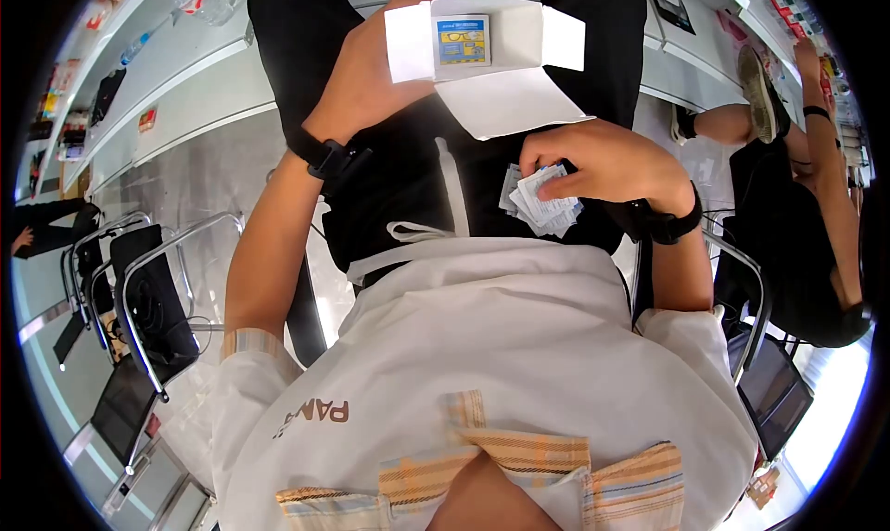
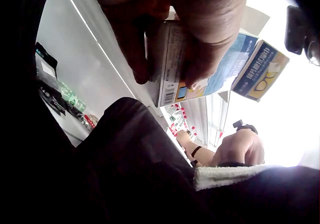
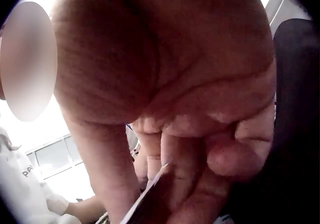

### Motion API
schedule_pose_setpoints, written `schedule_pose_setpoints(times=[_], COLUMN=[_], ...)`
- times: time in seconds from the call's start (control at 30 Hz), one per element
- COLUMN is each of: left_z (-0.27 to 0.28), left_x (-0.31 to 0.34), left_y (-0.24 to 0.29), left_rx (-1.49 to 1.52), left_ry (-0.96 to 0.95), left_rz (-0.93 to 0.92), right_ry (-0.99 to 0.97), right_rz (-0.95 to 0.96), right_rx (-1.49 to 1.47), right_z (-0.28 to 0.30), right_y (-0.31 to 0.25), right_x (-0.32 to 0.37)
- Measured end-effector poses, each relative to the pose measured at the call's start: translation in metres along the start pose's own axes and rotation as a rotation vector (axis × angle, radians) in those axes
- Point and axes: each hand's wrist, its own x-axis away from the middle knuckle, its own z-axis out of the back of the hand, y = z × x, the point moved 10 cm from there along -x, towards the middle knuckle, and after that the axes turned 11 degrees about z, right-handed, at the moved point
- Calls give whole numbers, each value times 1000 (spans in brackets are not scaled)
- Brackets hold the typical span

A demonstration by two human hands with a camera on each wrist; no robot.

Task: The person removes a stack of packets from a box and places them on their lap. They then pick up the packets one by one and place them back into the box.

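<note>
An open white box (image 1: 519, 40) with its flaps spread is gripped at its left side by my left hand (image 1: 375, 72). Inside, at the left end, lies a blue and yellow packet (image 1: 463, 41). The left wrist view shows the printed outside of the box (image 2: 220, 79), with fingers of my left hand (image 2: 185, 29) curled round it. Below the box, over the lap, my right hand (image 1: 607, 165) pinches a bunch of small white packets (image 1: 542, 202). In the right wrist view, a thin edge of a packet (image 3: 147, 191) shows between thumb and fingers of my right hand (image 3: 170, 94).
White counters (image 1: 204, 77) run along the far side, with a plastic bottle (image 1: 204, 5) at the left. Chairs (image 1: 153, 290) stand at the left. Another person (image 1: 797, 197) sits at the right. A dark tray-like item (image 1: 669, 3) lies on the right counter.
</note>
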Motion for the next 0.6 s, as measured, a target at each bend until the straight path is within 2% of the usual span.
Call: schedule_pose_setpoints(times=[0.07,0.13,0.27,0.37,0.43,0.6], left_z=[-1,-1,-1,0,0,1], left_x=[0,0,0,1,2,2], left_y=[-2,-3,-4,-2,-4,1], left_rx=[53,60,104,73,66,54], left_ry=[-17,-20,-32,-17,-7,-6], left_rz=[29,26,23,6,4,-19], right_ry=[13,-18,29,-17,23,31], right_rz=[-2,-81,-58,-128,23,9], right_rx=[9,-4,0,-37,-69,-73], right_z=[2,2,6,4,5,8], right_y=[0,5,3,9,3,8], right_x=[0,2,3,4,1,2])
